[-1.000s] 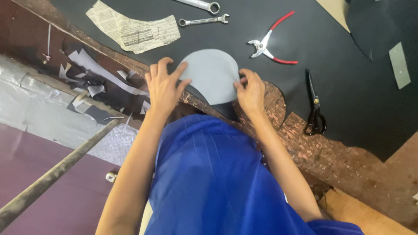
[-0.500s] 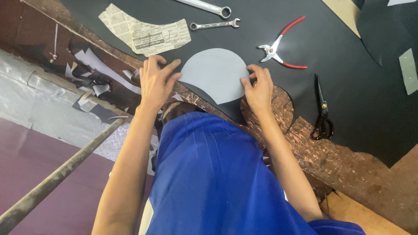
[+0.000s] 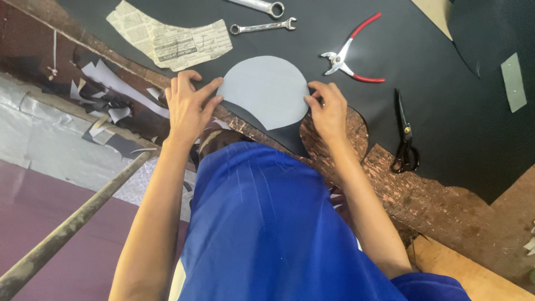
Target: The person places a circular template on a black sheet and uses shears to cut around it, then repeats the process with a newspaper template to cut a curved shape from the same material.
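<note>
**Grey pattern piece pinned at the bench edge**

A worn wooden bench (image 3: 446, 195) carries a black sheet (image 3: 434, 100); scraps litter the ledge. On the sheet's near edge lies a grey rounded template (image 3: 267, 89), left hand (image 3: 186, 108) and right hand (image 3: 329, 111) pressing its sides with spread, flat fingers, gripping nothing. Uneven pressure could let it skew or slide off.

Both my arms reach up the frame from the bottom, bare to the wrists, forearms nearly parallel. My left hand (image 3: 186, 106) lies palm down left of centre, fingers spread, thumb angled rightward. My right hand (image 3: 329, 110) sits just right of centre, fingers curled, fingertips pressing down.
</note>
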